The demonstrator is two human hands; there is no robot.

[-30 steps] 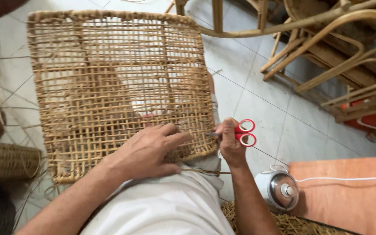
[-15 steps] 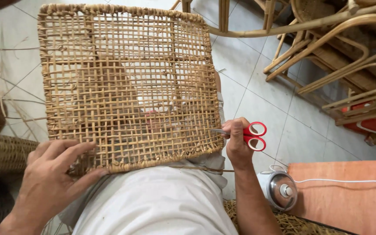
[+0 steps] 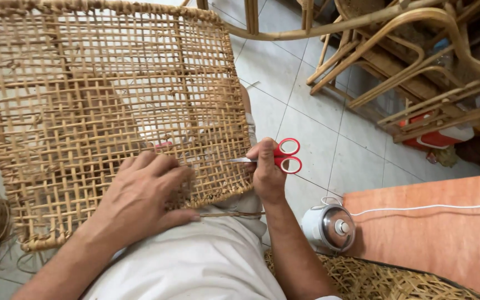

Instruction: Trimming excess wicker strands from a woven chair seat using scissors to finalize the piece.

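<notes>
A large square panel of open-weave tan rattan (image 3: 101, 111) fills the upper left of the frame, resting on the person's lap. The left hand (image 3: 145, 191) lies spread flat on its lower edge. At centre, the right hand (image 3: 266, 169) is closed around red-handled scissors (image 3: 281, 156), blades touching the panel's right edge.

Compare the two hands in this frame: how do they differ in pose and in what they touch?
The left hand lies flat, fingers spread, pressing on the woven rattan panel; the right hand is curled in a closed grip around the red-handled scissors. The left hand holds no tool, while the right hand points the scissor blades at the panel's right edge. Both hands are bare and work at the panel's near edge, over the person's lap.
</notes>
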